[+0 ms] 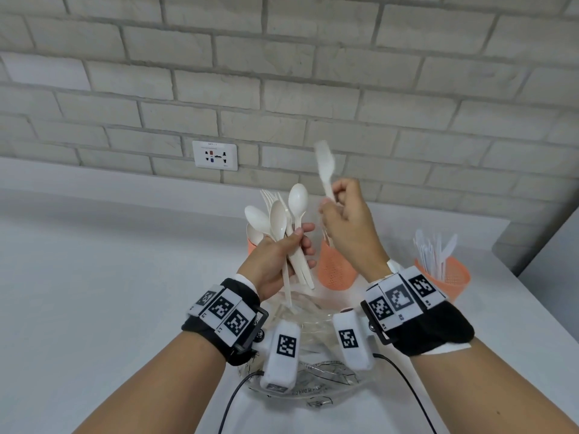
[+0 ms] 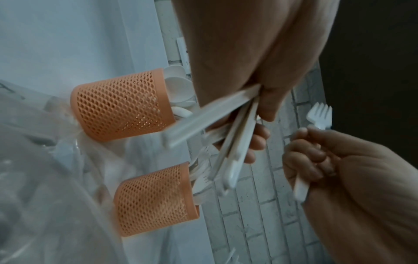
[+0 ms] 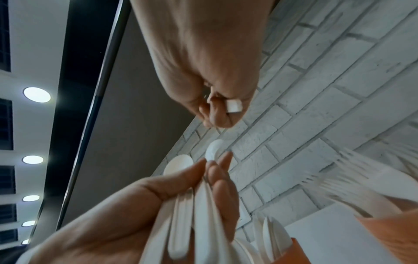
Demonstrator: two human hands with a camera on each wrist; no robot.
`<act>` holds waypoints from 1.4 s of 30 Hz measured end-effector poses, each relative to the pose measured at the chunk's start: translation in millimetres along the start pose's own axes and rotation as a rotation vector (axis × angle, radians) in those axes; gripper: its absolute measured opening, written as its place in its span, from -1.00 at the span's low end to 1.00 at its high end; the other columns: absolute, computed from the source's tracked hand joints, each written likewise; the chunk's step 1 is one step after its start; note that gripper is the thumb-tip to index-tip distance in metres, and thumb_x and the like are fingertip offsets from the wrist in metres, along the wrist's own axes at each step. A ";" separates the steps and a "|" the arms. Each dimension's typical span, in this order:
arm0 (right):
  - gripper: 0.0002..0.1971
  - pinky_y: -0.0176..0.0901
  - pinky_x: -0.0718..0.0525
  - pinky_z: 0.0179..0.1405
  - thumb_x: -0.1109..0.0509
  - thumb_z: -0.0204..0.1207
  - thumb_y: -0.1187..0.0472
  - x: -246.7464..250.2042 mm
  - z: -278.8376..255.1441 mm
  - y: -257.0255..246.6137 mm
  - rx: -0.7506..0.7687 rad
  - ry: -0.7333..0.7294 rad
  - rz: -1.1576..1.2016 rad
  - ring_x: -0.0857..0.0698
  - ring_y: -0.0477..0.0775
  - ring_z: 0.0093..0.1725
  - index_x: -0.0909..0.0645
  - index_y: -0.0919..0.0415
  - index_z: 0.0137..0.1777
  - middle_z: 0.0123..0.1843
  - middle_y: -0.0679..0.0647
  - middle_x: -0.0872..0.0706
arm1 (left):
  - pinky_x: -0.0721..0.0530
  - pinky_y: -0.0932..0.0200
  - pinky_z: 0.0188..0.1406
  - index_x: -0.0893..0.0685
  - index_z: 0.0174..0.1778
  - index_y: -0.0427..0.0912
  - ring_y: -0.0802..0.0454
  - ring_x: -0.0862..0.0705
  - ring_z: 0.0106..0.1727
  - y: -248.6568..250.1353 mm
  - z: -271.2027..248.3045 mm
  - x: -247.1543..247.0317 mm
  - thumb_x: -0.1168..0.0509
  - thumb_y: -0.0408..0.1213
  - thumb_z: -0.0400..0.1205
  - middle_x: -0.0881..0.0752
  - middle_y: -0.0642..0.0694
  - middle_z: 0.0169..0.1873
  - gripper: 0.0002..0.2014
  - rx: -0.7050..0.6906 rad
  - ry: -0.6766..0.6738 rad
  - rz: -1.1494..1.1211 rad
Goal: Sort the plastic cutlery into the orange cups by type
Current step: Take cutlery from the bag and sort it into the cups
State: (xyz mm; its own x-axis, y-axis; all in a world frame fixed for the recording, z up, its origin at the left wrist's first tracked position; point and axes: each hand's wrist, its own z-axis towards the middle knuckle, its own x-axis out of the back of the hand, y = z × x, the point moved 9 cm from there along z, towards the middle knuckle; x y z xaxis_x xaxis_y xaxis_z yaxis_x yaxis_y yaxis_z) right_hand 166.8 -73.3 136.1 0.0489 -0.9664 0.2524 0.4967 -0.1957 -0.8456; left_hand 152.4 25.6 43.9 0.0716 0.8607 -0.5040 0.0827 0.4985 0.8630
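Three orange cups (image 1: pixel 335 270) on white counter (image 1: pixel 94 277), clear bag (image 1: pixel 313 380) near. Left hand (image 1: pixel 275 261) grips spoon bunch (image 1: pixel 282 220); right hand (image 1: pixel 347 223) pinches one fork (image 2: pixel 319 116).

cutlery (image 1: pixel 283 220): white | cups (image 1: pixel 333 270): orange mesh | wall (image 1: pixel 282 73): grey-white brick

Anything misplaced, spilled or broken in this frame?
Nothing stands out. Left hand grips a mixed bundle of spoons, right hand pinches one fork, and the three orange cups stand upright.
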 end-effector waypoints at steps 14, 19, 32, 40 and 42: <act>-0.79 -0.06 -0.68 -0.16 -0.47 0.42 0.34 -34.8 -15.3 27.8 -0.225 -0.331 -0.166 -0.65 0.04 -0.34 -0.58 0.28 0.03 -0.31 0.07 -0.65 | -0.70 0.09 -0.36 -0.61 -0.06 -0.35 0.03 -0.58 -0.37 -15.0 -6.1 1.0 -0.14 -0.56 0.21 -0.53 -0.18 -0.38 -0.62 0.169 -0.090 -0.037; -0.76 0.06 -0.67 0.04 -0.39 0.46 0.28 -43.5 -22.6 28.2 -0.223 -0.344 -0.201 -0.67 0.09 -0.11 -0.51 0.20 0.11 -0.17 0.11 -0.65 | -0.70 0.11 -0.36 -0.71 -0.25 -0.33 -0.03 -0.63 -0.46 -13.3 -10.8 1.3 -0.13 -0.57 0.22 -0.62 -0.20 -0.45 -0.70 0.174 -0.085 -0.016; -0.61 -0.14 -0.69 -0.01 -0.39 0.49 0.40 -50.4 -27.3 30.0 -0.283 -0.416 0.067 -0.67 -0.03 -0.16 -0.45 0.25 0.31 -0.24 -0.05 -0.63 | -0.62 0.09 -0.20 -0.70 -0.18 -0.34 -0.02 -0.69 -0.46 -2.7 -15.9 0.6 -0.16 -0.49 0.20 -0.71 -0.17 -0.47 -0.67 0.147 -0.076 0.007; -0.53 0.18 -0.71 0.14 -0.26 0.44 0.19 -34.7 -23.6 44.5 -0.244 -0.198 0.008 -0.76 0.07 0.05 -0.38 -0.05 0.38 0.05 0.02 -0.76 | -0.72 0.08 -0.15 -0.64 0.03 -0.29 0.00 -0.73 -0.33 11.2 -9.6 -3.5 -0.10 -0.22 0.68 -0.74 -0.13 -0.33 -0.74 0.004 -0.035 -0.074; -0.53 0.02 -0.74 0.10 -0.19 0.53 0.26 -31.5 -23.3 42.7 -0.228 -0.196 0.044 -0.76 0.01 0.04 -0.33 -0.03 0.43 0.10 0.05 -0.73 | -0.73 0.10 -0.14 -0.64 0.03 -0.32 -0.01 -0.77 -0.28 14.0 -7.0 3.1 -0.20 -0.23 0.66 -0.75 -0.14 -0.31 -0.78 -0.018 0.035 -0.044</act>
State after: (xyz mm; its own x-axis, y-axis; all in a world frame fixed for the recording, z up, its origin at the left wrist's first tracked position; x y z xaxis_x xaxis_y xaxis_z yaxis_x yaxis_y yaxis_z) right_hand 166.3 -55.2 81.1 0.2432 -0.9285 0.2804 0.2839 -0.2083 -0.9360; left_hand 146.8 35.9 54.7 0.0335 0.8410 -0.5400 0.0669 0.5372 0.8408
